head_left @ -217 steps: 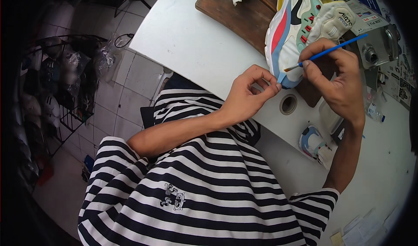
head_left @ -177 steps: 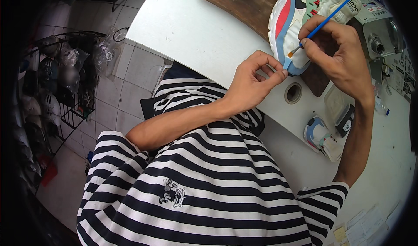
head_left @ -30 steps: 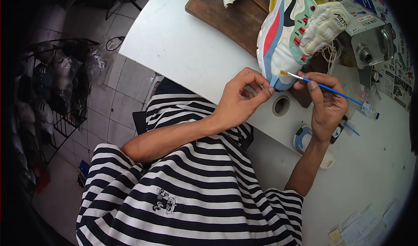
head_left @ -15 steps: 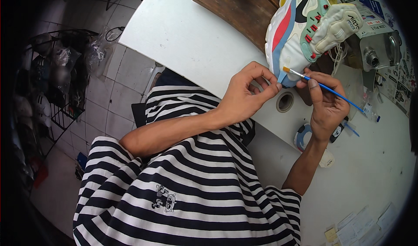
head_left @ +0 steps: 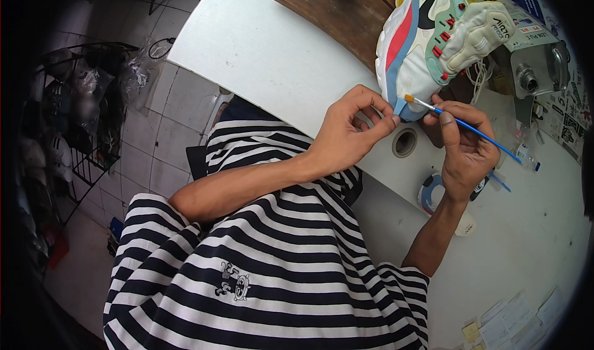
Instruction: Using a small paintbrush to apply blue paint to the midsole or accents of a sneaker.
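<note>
A white sneaker [head_left: 411, 65] with blue, red, black and mint parts stands at the upper right, its puffy tongue folded out and its laces off. At its near end, my left hand [head_left: 352, 124] pinches a small light-blue flap [head_left: 400, 107] between thumb and forefinger. A thin paintbrush [head_left: 479, 132] with a blue handle and orange bristles is held pen-like in my right hand [head_left: 468, 152]. Its bristle tip lies at the sneaker's edge, right beside the flap; whether it touches is hard to tell.
A dark wooden board [head_left: 328, 9] lies behind the sneaker on the white table [head_left: 247, 53]. To the right stands a metal can [head_left: 532, 71] with a spout. Below are a round table hole [head_left: 404, 142], another shoe [head_left: 428, 194] partly behind my wrist, and papers [head_left: 507, 322]. A wire rack [head_left: 93, 146] stands left.
The brush tip has shifted slightly right along the sneaker's edge, and my right hand has moved a little with it. My left hand keeps its pinch on the flap.
</note>
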Motion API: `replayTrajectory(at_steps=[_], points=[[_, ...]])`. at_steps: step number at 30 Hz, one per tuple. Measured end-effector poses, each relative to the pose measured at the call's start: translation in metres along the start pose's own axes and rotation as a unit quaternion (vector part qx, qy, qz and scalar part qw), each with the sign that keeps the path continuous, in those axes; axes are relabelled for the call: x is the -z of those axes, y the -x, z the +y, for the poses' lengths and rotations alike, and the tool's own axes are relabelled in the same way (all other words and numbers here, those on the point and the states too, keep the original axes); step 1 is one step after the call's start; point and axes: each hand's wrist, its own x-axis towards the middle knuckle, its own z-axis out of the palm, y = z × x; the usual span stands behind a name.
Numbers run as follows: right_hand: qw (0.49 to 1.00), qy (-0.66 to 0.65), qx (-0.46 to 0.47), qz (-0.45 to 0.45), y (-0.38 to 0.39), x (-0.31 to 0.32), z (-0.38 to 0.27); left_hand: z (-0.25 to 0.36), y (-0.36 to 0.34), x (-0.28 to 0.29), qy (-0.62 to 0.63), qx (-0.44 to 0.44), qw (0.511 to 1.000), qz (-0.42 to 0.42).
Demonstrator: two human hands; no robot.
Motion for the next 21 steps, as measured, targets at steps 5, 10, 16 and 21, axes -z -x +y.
replayTrajectory(at_steps=[5,10,16,21], points=[[0.998,-0.015,0.056,0.016,-0.004,0.004,-0.012,0.001,0.0,0.0,0.0,-0.005,1.0,-0.002],[0.998,0.038,0.035,-0.047,-0.019,0.011,-0.027,0.0,0.0,0.0,0.001,-0.004,1.0,0.002],[0.982,0.115,0.024,-0.147,-0.046,0.009,-0.042,0.0,-0.001,-0.001,-0.006,-0.007,1.0,0.002],[0.951,0.181,0.028,-0.248,-0.07,-0.001,-0.053,0.003,-0.001,0.0,0.006,0.01,1.0,0.001]])
